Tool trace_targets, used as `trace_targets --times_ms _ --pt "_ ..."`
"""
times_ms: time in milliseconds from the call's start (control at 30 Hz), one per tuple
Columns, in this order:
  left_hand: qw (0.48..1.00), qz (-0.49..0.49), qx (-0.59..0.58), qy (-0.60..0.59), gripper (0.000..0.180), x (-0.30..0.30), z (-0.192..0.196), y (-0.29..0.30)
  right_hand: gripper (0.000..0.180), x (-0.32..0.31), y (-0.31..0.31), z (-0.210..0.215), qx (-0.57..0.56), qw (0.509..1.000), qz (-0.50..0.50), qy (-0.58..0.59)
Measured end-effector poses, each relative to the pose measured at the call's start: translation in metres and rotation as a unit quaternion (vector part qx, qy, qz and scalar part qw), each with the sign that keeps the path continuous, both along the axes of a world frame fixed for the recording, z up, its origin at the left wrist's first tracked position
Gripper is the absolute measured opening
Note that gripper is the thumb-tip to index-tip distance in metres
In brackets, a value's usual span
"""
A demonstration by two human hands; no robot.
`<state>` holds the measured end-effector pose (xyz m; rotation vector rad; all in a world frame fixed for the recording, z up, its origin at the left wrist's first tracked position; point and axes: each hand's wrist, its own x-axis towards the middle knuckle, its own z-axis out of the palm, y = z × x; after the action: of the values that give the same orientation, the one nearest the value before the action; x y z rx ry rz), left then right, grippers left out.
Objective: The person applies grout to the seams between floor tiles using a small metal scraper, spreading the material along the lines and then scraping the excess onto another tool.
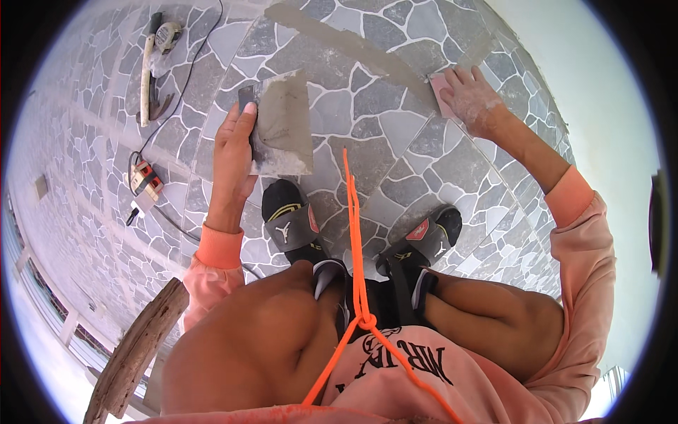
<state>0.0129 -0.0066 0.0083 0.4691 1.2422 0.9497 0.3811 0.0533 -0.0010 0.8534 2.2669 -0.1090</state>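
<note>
Head view shows a wide scraper [286,164] held over a stone-patterned floor [385,201], its flat blade carrying a slab of grey mortar [286,113]. The scraper's long axis runs away from the person, almost straight ahead, and its free edge faces right. Along its left side sits a dark back strip. The left hand [233,141] is closed around that strip, thumb on the upper face; the rest of the fingers are mostly hidden. The blade therefore lies to the right of the grip.

Well to the right of the scraper, the right hand [473,99] has hold of a small pink card [443,95], fingers bent over it; how tightly they close underneath cannot be told. The card sticks out to the left of the fingers, its visible long edge slanting from far left to near right. Beyond the scraper and to its right, a mortar strip [339,42] runs across the floor toward the card.

Left of the scraper and farther off are a hammer [147,81] and a tape measure [167,37]; a power socket [147,180] lies left and slightly nearer. Two sandals [288,230] are on the near side of the scraper.
</note>
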Motion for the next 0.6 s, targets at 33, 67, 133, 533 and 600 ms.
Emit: trace_targets --times_ms 33,67,133,533,600 --pt "1.000 0.004 0.003 0.004 0.028 -0.001 -0.001 0.001 0.042 -0.008 0.009 0.014 -0.025 0.997 -0.038 -0.060" --pt "1.000 -0.005 0.003 0.009 0.029 -0.004 -0.002 0.002 0.042 -0.012 0.018 0.017 -0.020 0.998 -0.033 -0.054" --pt "1.000 -0.004 0.006 0.014 0.030 -0.009 -0.003 0.003 0.050 -0.023 0.038 0.018 -0.026 0.972 -0.153 0.178" --pt "0.997 0.064 -0.020 0.028 0.030 -0.041 0.001 -0.003 0.043 -0.215 0.181 -0.038 0.016 0.969 -0.078 0.235" --pt "0.997 0.064 -0.021 0.030 0.030 -0.050 -0.002 -0.005 0.037 -0.243 0.197 -0.032 0.019 0.979 -0.083 0.183"
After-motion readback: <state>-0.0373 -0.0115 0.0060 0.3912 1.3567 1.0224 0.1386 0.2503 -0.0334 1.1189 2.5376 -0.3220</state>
